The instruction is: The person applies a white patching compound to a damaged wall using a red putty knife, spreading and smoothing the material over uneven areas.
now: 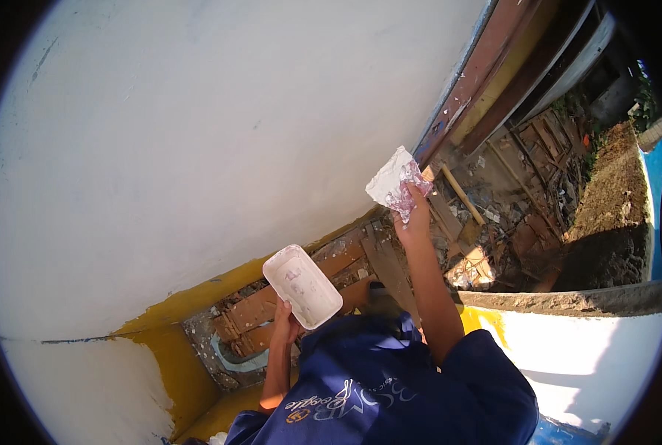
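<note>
A: What do we have in our right hand (417, 209)?

B: A flat, white-caked piece (387, 178) with pinkish patches. We grip it at its lower right edge, the hand closed on it and the fingers partly hidden. We can't tell whether it is cloth or sponge.

A: And our left hand (286, 322)?

B: Closed on the near left edge of a white rectangular tray (323, 297) — the thumb shows at the rim. We hold it tilted, its hollow side facing us, with whitish and pinkish smears inside.

A: Where do the two sit?

B: The tray is in front of our dark blue shirt (420, 393); the white-caked piece is farther out and to the right, well apart from it, near the edge of the wall.

A: Which wall?

B: The broad white wall (197, 148) ahead of us, with a yellow band (164, 311) along its foot. A reddish-brown post (486, 55) slants up beyond its right edge.

A: And farther out?

B: Boards and rubble (520, 245) on the ground, then a sunlit soil bank (609, 200) at the right — with a low wall (568, 302) nearer us.
</note>
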`<state>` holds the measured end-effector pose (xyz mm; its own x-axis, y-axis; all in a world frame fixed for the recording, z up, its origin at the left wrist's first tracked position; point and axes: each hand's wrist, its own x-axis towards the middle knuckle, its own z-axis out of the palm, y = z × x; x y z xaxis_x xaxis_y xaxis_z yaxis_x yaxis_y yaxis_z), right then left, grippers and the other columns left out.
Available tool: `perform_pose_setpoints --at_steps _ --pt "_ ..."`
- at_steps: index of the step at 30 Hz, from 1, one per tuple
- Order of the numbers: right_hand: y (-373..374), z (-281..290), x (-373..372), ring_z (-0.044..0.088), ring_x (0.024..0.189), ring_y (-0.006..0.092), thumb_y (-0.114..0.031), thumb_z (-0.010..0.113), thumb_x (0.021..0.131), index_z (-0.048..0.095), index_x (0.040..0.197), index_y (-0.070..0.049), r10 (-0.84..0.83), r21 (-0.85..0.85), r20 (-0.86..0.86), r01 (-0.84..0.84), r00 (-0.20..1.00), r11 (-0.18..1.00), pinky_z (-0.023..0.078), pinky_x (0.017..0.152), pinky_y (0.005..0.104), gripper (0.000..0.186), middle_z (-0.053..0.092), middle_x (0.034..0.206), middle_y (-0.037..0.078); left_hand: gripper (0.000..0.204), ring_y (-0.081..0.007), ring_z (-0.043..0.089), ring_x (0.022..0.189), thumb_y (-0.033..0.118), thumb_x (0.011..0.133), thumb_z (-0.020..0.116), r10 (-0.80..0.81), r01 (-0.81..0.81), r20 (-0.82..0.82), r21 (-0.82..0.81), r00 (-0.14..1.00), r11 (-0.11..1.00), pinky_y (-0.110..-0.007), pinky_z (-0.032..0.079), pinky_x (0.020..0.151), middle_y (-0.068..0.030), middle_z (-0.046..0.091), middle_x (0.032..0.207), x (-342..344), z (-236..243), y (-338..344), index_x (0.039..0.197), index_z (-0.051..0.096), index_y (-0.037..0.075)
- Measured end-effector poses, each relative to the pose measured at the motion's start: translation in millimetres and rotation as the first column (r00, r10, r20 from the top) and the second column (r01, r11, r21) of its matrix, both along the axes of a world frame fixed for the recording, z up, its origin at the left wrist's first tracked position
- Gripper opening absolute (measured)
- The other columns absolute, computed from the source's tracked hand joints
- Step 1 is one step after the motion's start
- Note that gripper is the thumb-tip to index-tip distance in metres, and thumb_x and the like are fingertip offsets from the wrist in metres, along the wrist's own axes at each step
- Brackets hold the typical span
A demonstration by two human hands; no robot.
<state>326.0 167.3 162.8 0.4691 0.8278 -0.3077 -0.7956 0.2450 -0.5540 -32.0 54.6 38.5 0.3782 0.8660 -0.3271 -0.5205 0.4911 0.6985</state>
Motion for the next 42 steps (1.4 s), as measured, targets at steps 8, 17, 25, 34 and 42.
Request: perform_pose_setpoints --at_steps 8,17,25,34,42 --pt "90 -67 1 0.065 0.089 0.0172 -0.006 0.067 0.088 0.068 0.106 0.005 -0.267 -0.195 0.342 0.346 0.901 0.918 0.052 0.079 0.0314 0.021 0.069 0.100 0.007 0.090 -0.0290 0.040 0.139 0.052 0.087 0.070 0.156 -0.156 -0.046 0.007 0.987 0.988 -0.049 0.034 0.116 -0.0083 0.038 0.153 -3 20 -7 0.155 0.024 0.014" --pt "105 75 29 0.066 0.087 0.0191 -0.005 0.066 0.084 0.067 0.104 0.010 -0.155 -0.167 0.622 0.324 0.767 0.931 0.052 0.077 0.0332 0.025 0.070 0.097 0.010 0.092 -0.0296 0.040 0.140 0.060 0.086 0.067 0.275 -0.279 -0.058 -0.079 0.960 0.957 -0.050 0.038 0.114 -0.0084 0.038 0.153 6 2 -35 0.154 0.026 0.012" --pt "101 -73 47 0.066 0.089 0.0191 -0.008 0.066 0.087 0.067 0.102 0.009 -0.226 -0.261 0.554 0.425 0.801 0.867 0.051 0.077 0.0325 0.023 0.069 0.097 0.012 0.084 -0.0305 0.040 0.140 0.060 0.092 0.055 0.263 -0.268 -0.079 -0.059 0.961 0.962 -0.050 0.036 0.115 -0.0097 0.037 0.155 27 1 -34 0.154 0.026 0.011" --pt "109 1 -26 0.062 0.076 0.0172 -0.006 0.061 0.088 0.067 0.093 0.011 -0.290 -0.116 0.700 0.504 0.652 0.856 0.049 0.070 0.0342 0.019 0.070 0.086 0.011 0.090 -0.0290 0.041 0.139 0.057 0.086 0.068 0.326 -0.330 -0.054 -0.093 0.944 0.939 -0.049 0.035 0.115 -0.0090 0.039 0.152 17 -5 -28 0.152 0.029 0.011" --pt "76 28 -35 0.067 0.076 0.0236 -0.006 0.062 0.091 0.070 0.105 0.009 -0.256 -0.119 0.751 0.506 0.608 0.854 0.051 0.072 0.0357 0.022 0.071 0.088 0.014 0.089 -0.0288 0.041 0.139 0.057 0.086 0.069 0.310 -0.314 -0.087 -0.042 0.947 0.948 -0.048 0.034 0.116 -0.0088 0.040 0.152 5 -2 -32 0.152 0.030 0.011"
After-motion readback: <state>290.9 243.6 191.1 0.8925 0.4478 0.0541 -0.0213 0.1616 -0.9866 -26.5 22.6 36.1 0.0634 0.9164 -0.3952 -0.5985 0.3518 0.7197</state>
